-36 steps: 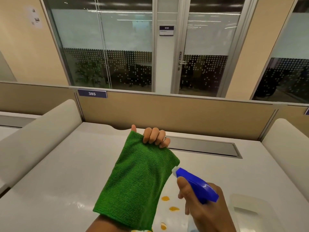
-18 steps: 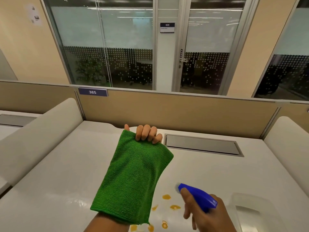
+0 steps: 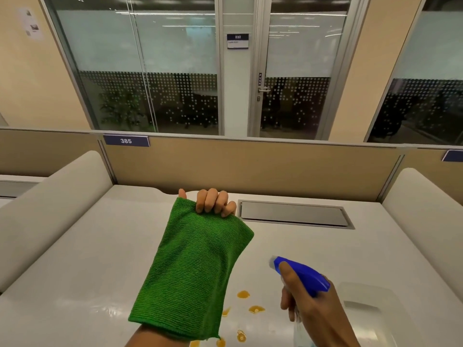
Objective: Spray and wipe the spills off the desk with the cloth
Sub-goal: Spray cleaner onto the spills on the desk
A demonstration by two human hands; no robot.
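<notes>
Both hands are occupied: I'm watching the left hand curling its fingers over the top edge of the green cloth, which is hanging down over the back of that hand and wrist, lifted clear of the desk. The right hand is wrapping around the neck of the spray bottle, with a finger lying up along the side of its blue head and the nozzle pointing forward and to the left.

Orange spills are sitting on the desk in the gap between the two hands and running down toward the bottom edge of view (a few are partly hiding behind the cloth's lower hem). They are looking unsmeared, so I'm judging that the wiping is not yet started; whether any spray is landing on them I cannot tell.

Beyond the left hand's fingertips a grey cable hatch is lying flush in the desk. Just right of the right hand a clear plastic tray is resting, close enough to catch stray spray. Nothing is lying over the spills themselves.
</notes>
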